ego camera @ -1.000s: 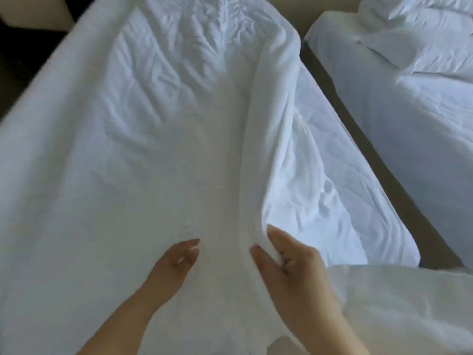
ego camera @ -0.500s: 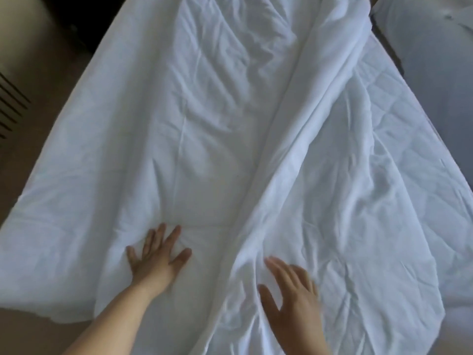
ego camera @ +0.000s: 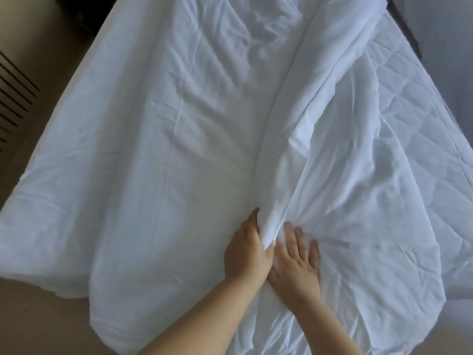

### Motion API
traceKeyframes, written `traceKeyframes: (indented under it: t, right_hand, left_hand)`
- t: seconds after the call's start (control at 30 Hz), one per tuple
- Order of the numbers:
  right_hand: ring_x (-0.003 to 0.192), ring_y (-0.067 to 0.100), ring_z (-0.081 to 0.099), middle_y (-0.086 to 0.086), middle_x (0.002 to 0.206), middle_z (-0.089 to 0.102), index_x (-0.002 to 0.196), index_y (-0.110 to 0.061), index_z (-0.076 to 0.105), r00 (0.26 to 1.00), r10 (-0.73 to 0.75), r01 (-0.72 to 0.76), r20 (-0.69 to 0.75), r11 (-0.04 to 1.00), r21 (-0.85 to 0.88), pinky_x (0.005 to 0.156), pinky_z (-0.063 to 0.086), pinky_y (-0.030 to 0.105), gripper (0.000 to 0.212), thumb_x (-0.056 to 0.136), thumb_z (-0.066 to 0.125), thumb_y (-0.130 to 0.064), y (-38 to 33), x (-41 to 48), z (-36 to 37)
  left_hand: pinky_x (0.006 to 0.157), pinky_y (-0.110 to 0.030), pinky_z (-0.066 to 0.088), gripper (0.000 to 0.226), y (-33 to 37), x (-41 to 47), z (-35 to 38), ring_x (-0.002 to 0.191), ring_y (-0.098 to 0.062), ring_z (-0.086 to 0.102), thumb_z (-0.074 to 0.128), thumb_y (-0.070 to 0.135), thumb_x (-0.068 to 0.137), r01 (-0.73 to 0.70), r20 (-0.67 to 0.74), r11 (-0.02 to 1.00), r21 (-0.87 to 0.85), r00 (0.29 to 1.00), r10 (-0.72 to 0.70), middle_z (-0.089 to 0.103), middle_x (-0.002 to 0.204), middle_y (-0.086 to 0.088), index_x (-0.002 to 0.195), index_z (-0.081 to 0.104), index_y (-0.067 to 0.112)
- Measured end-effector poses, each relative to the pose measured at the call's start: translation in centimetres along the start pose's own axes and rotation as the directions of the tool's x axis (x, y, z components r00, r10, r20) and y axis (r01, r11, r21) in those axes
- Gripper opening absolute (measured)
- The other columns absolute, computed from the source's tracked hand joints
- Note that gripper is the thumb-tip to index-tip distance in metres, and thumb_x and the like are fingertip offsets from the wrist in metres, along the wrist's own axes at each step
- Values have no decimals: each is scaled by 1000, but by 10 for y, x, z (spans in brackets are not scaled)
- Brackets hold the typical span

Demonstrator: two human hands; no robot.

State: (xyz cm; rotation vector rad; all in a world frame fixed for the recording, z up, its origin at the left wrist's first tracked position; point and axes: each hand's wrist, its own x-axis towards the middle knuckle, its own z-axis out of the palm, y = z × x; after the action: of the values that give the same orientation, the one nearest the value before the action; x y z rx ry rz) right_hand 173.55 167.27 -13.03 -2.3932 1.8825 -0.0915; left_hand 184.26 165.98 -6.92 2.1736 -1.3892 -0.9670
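Note:
A white bed sheet (ego camera: pixel 166 155) lies spread and wrinkled over the bed, its near edge hanging toward the floor. A thick raised fold (ego camera: pixel 302 119) of the sheet runs from the top right down to my hands. My left hand (ego camera: pixel 244 252) grips the lower end of this fold, its fingers curled into the cloth. Right beside it, on the other side of the fold, my right hand (ego camera: pixel 298 262) presses flat on the sheet with the fingers spread.
A quilted mattress cover (ego camera: pixel 414 98) shows on the bed's right side. A second bed (ego camera: pixel 445 39) stands at the top right across a dark gap. Brown floor (ego camera: pixel 38 319) lies at the lower left, with a dark slatted panel (ego camera: pixel 12 98) at the left edge.
My left hand has slid right from lying flat on the sheet and taken hold of the fold. My right hand has moved up and left, next to the fold.

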Motion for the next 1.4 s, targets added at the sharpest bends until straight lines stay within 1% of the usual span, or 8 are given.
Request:
traceKeyframes:
  t: [0.2, 0.37, 0.5, 0.6, 0.7, 0.87, 1.03, 1.4]
  right_hand:
    - [119, 26, 32, 20, 123, 59, 124, -21, 41, 969, 198, -153, -149, 951, 269, 111, -6, 17, 56, 73, 41, -43, 11, -32, -44]
    - [128, 22, 23, 17, 137, 44, 127, -23, 35, 865, 301, -139, -402, 913, 384, 107, -9, 10, 57, 80, 39, -54, 5, -30, -106]
    - [128, 23, 23, 15, 136, 45, 128, -22, 37, 878, 206, -34, -431, 927, 373, 109, -7, 12, 55, 76, 41, -42, -17, -14, -116]
    - [136, 23, 17, 15, 147, 35, 141, -22, 30, 995, 43, -22, -93, 976, 216, 110, -2, 26, 77, 72, 23, -55, -41, -7, -81]
    - [144, 19, -12, 0, 157, -10, 148, -29, -3, 946, 19, -52, 325, 995, 91, 109, -15, 39, 103, 52, -8, -66, -49, -9, -41]
    - [142, 20, -21, 0, 154, -23, 145, -29, -17, 910, 64, -40, 411, 997, -67, 112, -15, 47, 70, 94, 24, -54, -43, 6, -27]
    - [143, 18, -18, 0, 156, -15, 145, -31, -9, 946, 29, -31, 323, 1000, 1, 80, -45, 25, 71, 85, 16, -60, -43, 3, -16]
    - [130, 26, 20, 22, 141, 41, 136, -20, 36, 995, 64, -77, 78, 982, 173, 105, -23, 15, 71, 73, 35, -52, -39, -7, -29]
  left_hand:
    - [70, -33, 41, 34, -18, 1, -68, 94, -36, 62, 57, 30, 84, -99, -189, 992, -77, 978, 82, 67, 97, -24, 99, 62, -1]
    - [45, -11, 32, 24, 16, -37, -171, 51, 4, 50, 51, 38, 67, -342, -347, 928, -147, 897, 275, 54, 46, 4, 58, 49, 16]
    - [43, -10, 32, 26, -43, -69, -220, 50, -2, 50, 61, 35, 72, -144, -399, 963, -228, 916, 43, 53, 49, -1, 59, 53, 15]
    - [62, -26, 40, 13, -127, -57, -203, 73, -22, 58, 62, 34, 73, 148, -310, 973, -178, 930, -198, 64, 70, -6, 75, 61, 21]
    - [82, -35, 41, 33, -184, -36, -159, 105, -38, 57, 56, 26, 90, 398, -186, 913, -93, 894, -409, 63, 110, -25, 110, 59, -1]
    - [73, -34, 40, 33, -194, -33, -130, 98, -37, 60, 60, 27, 87, 421, -294, 891, -169, 842, -453, 65, 99, -23, 105, 59, 0]
    - [76, -30, 43, 59, -209, -68, -117, 88, -19, 58, 65, 55, 62, 336, -190, 844, -418, 876, -443, 60, 94, 5, 109, 50, 21]
    - [51, -31, 29, 44, -239, -111, -106, 49, -21, 41, 72, 34, 76, 492, -224, 777, -393, 768, -600, 43, 47, -1, 51, 42, 13]
